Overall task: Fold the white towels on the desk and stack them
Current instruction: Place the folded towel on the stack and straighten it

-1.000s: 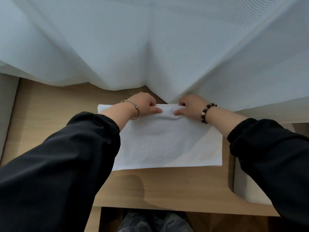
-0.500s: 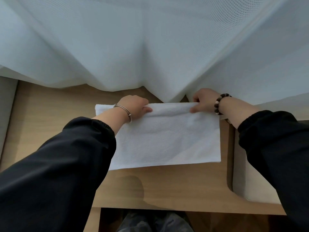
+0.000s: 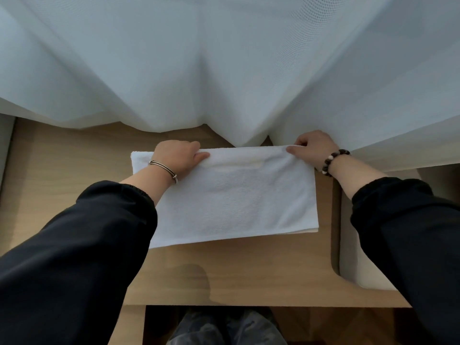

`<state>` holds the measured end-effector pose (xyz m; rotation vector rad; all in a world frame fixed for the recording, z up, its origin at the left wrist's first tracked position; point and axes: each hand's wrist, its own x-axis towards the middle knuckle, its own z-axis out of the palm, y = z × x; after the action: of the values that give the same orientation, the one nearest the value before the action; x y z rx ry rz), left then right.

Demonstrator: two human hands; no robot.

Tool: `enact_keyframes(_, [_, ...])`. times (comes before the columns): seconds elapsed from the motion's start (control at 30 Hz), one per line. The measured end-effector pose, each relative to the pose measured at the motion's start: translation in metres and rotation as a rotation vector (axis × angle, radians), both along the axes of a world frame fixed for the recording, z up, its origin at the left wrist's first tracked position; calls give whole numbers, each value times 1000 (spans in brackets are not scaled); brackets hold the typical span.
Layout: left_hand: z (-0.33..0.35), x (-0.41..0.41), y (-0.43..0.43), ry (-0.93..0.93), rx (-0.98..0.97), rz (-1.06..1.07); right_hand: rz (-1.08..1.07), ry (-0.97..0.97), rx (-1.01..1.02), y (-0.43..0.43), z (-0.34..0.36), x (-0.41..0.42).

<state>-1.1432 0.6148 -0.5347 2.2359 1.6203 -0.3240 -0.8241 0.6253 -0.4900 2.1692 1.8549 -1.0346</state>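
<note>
A sheer white curtain [image 3: 224,66] hung in deep folds across the whole far side, its hem lying low at the back. I wore a thin metal bangle [image 3: 164,168] on my left wrist, a string of dark beads [image 3: 333,159] on my right, and black sleeves [image 3: 74,245] to both cuffs. A pale block [image 3: 361,275] stood at the right, and grey cloth [image 3: 224,329] showed low down by my legs.

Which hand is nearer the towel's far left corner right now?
Left. The left hand grips the far edge of the towel a little inboard of that corner; the right hand pinches the opposite far corner.
</note>
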Motion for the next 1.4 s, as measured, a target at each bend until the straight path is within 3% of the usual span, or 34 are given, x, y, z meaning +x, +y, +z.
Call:
enact_keyframes(0.2, [3,-32,-10,120,97,64,-159,88,-140,-13,1,13])
enact_keyframes(0.33, [3,-31,-11,135,143,129,-220,40,87,-22,-10,2])
enact_keyframes(0.43, [4,-29,-15,25,240,212,-279,39,233,-29,-18,-5])
enact_keyframes(0.53, [5,-28,-22,-95,309,239,-339,66,263,-32,-20,-3])
enact_keyframes(0.67, [1,-24,-32,-62,382,278,-455,83,302,-38,-25,-7])
enact_keyframes(0.9, [-7,-29,-62,-31,262,431,-640,103,453,-47,-38,-28])
enact_keyframes(1.0, [-7,-36,-72,-139,239,586,-518,-144,455,-52,-40,-38])
enact_keyframes(1.07, [-4,-37,-76,-443,227,816,-293,-366,436,-55,-37,-52])
enact_keyframes(1.13, [-5,-38,-81,-717,164,1012,-48,-333,516,-62,-33,-78])
enact_keyframes(1.2, [-6,-39,-83,-733,136,1053,252,-212,554,-76,-36,-110])
enact_keyframes(1.27, [-10,-41,-81,-704,141,1050,500,-199,460,-88,-46,-128])
enact_keyframes(1.4, [-16,-33,-71,-569,114,1078,354,-281,322,-82,-71,-105])
